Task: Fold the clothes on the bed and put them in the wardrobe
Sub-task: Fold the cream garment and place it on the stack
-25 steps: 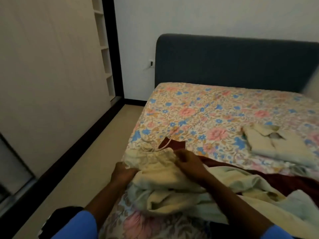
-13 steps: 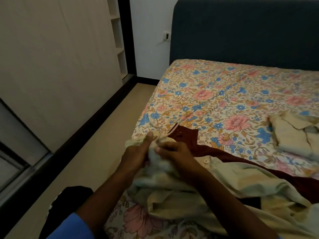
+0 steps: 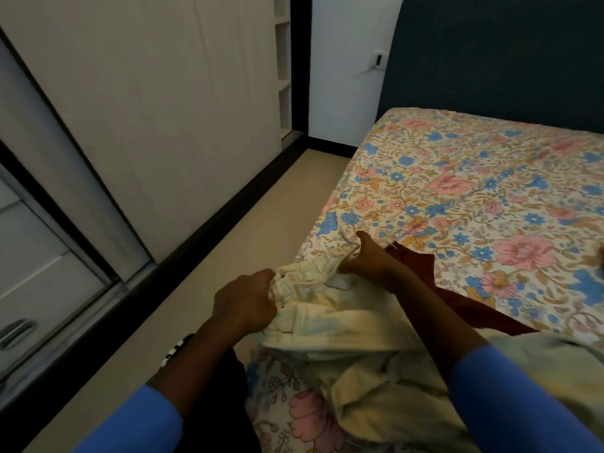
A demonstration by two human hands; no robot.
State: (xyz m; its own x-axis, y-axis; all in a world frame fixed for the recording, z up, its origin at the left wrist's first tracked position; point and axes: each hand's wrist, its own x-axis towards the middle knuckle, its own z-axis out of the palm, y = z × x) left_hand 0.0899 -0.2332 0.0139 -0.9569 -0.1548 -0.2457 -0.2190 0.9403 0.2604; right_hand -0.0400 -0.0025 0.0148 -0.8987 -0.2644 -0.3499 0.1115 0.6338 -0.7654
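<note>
Cream garment (image 3: 327,322), at the bed's (image 3: 457,191) near left edge: gathered waistband stretched between left hand (image 3: 243,302) and right hand (image 3: 369,259), each fist curled round one end; the rest is heaped over a maroon garment (image 3: 421,266) partly hidden by the right forearm. Surroundings: dark blue headboard (image 3: 490,60) at the far edge, wardrobe sliding door (image 3: 147,109) across the floor strip (image 3: 261,230). Half a second ago the hands met at the band; now they are apart.
</note>
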